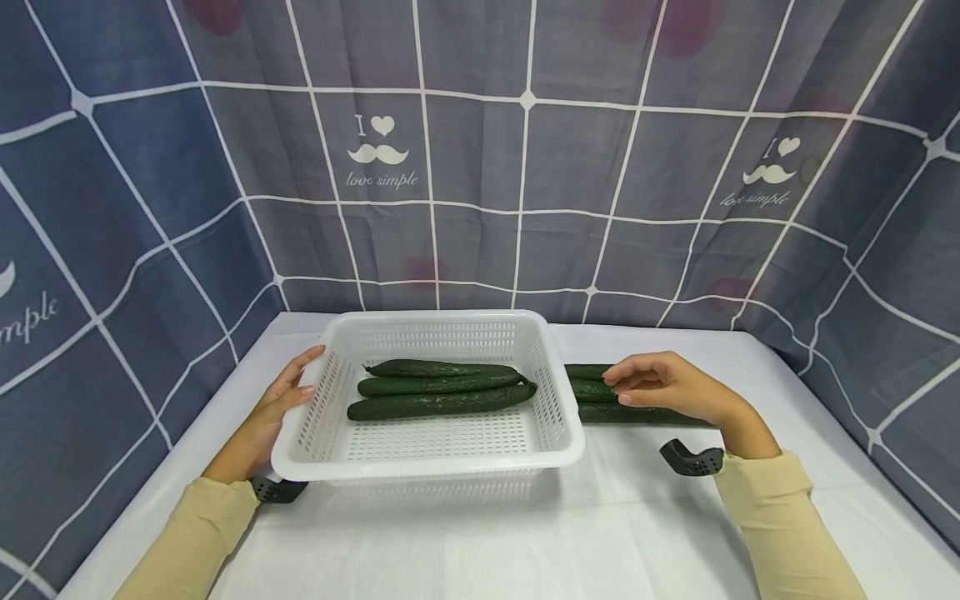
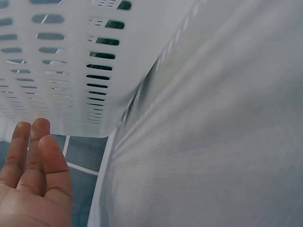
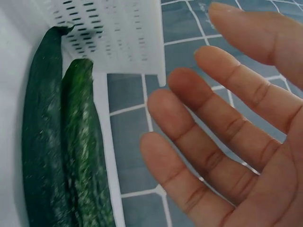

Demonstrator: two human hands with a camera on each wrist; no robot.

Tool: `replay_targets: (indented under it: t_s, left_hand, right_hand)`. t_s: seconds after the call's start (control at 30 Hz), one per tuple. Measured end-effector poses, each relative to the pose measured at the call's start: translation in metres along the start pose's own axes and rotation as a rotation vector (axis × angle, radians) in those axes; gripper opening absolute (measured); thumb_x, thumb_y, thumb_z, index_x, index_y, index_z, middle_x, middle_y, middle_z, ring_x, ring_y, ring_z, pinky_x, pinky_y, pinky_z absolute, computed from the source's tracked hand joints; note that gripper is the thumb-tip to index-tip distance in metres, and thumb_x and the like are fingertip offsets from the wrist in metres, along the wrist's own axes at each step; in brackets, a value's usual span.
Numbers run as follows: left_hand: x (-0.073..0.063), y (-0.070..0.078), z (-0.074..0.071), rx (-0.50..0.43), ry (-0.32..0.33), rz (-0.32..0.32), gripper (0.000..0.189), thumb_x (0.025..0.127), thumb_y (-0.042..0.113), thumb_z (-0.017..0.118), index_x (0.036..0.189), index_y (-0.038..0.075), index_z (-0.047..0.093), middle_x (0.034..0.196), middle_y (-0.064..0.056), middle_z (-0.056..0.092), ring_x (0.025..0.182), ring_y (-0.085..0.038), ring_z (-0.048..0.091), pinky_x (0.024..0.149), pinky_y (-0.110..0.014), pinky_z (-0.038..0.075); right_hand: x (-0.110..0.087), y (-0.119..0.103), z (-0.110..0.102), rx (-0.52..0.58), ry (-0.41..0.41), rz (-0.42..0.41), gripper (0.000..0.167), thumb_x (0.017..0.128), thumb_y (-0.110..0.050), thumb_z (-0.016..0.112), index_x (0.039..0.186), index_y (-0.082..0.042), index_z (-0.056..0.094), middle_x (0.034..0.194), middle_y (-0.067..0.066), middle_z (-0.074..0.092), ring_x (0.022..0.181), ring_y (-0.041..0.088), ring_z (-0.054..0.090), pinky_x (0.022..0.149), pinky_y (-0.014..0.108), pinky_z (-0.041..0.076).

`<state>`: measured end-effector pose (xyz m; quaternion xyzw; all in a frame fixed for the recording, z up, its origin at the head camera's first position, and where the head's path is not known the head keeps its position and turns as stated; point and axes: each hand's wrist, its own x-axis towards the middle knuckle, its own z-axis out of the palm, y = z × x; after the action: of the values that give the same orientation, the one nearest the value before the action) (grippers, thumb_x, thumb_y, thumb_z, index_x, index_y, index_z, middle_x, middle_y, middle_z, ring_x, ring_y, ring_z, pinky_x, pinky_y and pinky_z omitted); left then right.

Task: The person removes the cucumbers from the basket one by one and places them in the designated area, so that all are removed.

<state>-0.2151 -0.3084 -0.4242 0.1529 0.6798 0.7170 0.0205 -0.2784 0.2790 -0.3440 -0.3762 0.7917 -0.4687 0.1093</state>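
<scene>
A white perforated plastic basket (image 1: 427, 468) stands on the white cloth, with three dark green cucumbers (image 1: 442, 405) lying side by side in it. My left hand (image 1: 258, 429) is at the basket's left side, fingertips at its rim. In the left wrist view, that hand's fingers (image 2: 54, 156) look straight against the slotted wall. Right of the basket lie more cucumbers (image 1: 592, 392), partly hidden by my right hand (image 1: 675, 387). That hand hovers over them, fingers loosely bent and holding nothing. The right wrist view shows its fingers spread apart, beside cucumbers (image 3: 42, 137) on the cloth.
White cloth (image 1: 465, 542) covers the table. A blue-grey checked curtain (image 1: 480, 183) hangs behind and along both sides. Each wrist wears a black device, such as the right one (image 1: 692, 458).
</scene>
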Motion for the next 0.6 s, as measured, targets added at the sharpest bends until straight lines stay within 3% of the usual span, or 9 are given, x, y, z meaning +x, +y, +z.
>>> replay_targets:
  t_s: [0.2,0.43,0.6]
  left_hand:
    - [0.000,-0.001,-0.001,-0.015,-0.022,0.031,0.057,0.110,0.014,0.043,0.156,0.047,0.044,0.152,0.014,0.046,0.124,-0.010,0.056,0.090,-0.036,0.055]
    - [0.000,-0.001,-0.002,-0.017,-0.022,0.027,0.056,0.110,0.015,0.043,0.155,0.048,0.045,0.152,0.014,0.045,0.124,-0.010,0.056,0.091,-0.036,0.055]
    - [0.001,-0.001,-0.001,-0.009,-0.013,0.017,0.056,0.109,0.016,0.044,0.155,0.048,0.044,0.152,0.014,0.043,0.124,-0.009,0.055,0.091,-0.036,0.055]
  right_hand:
    - [0.010,-0.015,-0.001,-0.023,-0.051,0.006,0.029,0.099,-0.001,0.075,0.126,0.010,0.070,0.120,-0.003,0.076,0.109,0.011,0.073,0.094,0.026,0.058]
    - [0.023,-0.022,-0.002,0.009,-0.120,-0.004,0.035,0.100,0.000,0.073,0.129,0.018,0.064,0.120,-0.002,0.076,0.106,0.013,0.074,0.094,0.026,0.058]
    - [0.033,-0.026,0.000,0.049,-0.198,-0.005,0.034,0.101,0.000,0.071,0.130,0.017,0.064,0.122,-0.004,0.076,0.107,0.011,0.072,0.095,0.027,0.057]
